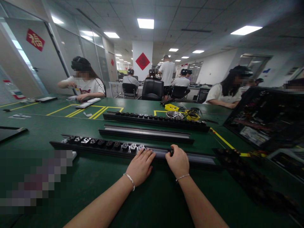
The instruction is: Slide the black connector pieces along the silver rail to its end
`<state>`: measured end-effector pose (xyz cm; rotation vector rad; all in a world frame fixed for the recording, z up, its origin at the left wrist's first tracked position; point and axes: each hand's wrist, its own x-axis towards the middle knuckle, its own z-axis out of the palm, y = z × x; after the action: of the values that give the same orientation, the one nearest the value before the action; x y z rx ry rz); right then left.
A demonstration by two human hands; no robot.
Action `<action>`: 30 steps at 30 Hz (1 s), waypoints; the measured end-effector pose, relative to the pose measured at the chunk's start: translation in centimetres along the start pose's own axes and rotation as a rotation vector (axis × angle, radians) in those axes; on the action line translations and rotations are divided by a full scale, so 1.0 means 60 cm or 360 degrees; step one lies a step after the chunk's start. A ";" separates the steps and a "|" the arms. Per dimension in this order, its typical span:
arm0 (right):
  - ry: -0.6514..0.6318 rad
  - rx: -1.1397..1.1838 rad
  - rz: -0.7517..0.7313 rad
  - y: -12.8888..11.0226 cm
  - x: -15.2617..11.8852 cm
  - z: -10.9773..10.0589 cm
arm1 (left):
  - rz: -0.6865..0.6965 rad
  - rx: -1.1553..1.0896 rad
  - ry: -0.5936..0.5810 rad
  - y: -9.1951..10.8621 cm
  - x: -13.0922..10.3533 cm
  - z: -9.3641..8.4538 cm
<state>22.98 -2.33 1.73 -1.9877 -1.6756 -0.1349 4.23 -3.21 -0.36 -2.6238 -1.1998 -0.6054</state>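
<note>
A long black channel rail (201,159) lies across the green table in front of me. Several small black and silver modules (109,144) sit in a row along its left part, while its right part shows bare grey metal. My left hand (140,166) rests with fingers stretched out and flat at the row's right end, touching the rail. My right hand (180,162) is closed over the rail further right, pinching a small black part (171,152) between thumb and fingers. That part is mostly covered, so its exact kind cannot be made out.
Beyond lie a bare-channelled rail (147,131) and a filled rail (156,122). Dark loose parts (251,177) are heaped at right. A metal bowl (174,115), yellow bin (171,107) and large black case (256,117) stand further back. Co-workers (86,79) sit across the table.
</note>
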 end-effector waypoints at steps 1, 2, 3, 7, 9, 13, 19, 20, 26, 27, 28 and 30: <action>-0.0008 -0.0003 0.0008 0.000 0.000 -0.001 | -0.0013 -0.0001 0.0001 0.002 0.000 0.000; -0.0015 -0.0005 0.0018 -0.001 0.000 -0.002 | -0.0025 0.0000 0.0002 0.003 0.001 -0.001; -0.0024 -0.0006 0.0028 -0.001 0.000 -0.004 | -0.0037 0.0000 0.0005 0.004 0.001 -0.001; -0.0063 -0.0013 0.0057 -0.002 0.000 -0.007 | -0.0066 0.0010 0.0009 0.008 0.003 -0.003; -0.0065 -0.0018 0.0049 -0.002 0.000 -0.007 | -0.0082 0.0020 0.0006 0.009 0.004 -0.004; -0.0054 -0.0030 0.0040 -0.002 0.000 -0.007 | -0.0120 0.0047 0.0027 0.010 0.004 -0.005; -0.0103 -0.0017 0.0050 -0.004 0.001 -0.009 | -0.0191 0.0098 0.0078 0.006 0.003 -0.007; -0.0103 -0.0015 0.0050 -0.004 0.001 -0.010 | -0.0201 0.0103 0.0090 0.006 0.003 -0.008; -0.0076 -0.0001 0.0077 0.009 0.002 -0.011 | -0.0280 0.0095 0.0155 0.005 0.002 -0.011; -0.0078 -0.0007 0.0094 0.013 0.003 -0.012 | -0.0289 0.0093 0.0164 0.005 0.002 -0.011; -0.0085 -0.0013 0.0114 0.018 0.004 -0.013 | -0.0297 0.0094 0.0176 0.004 0.002 -0.011; -0.0109 -0.0022 0.0154 0.025 0.006 -0.016 | -0.0312 0.0103 0.0201 0.003 0.002 -0.011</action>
<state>24.74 -2.60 2.21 -2.1008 -1.6202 -0.0440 4.25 -3.44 0.27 -2.3934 -1.4219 -0.7407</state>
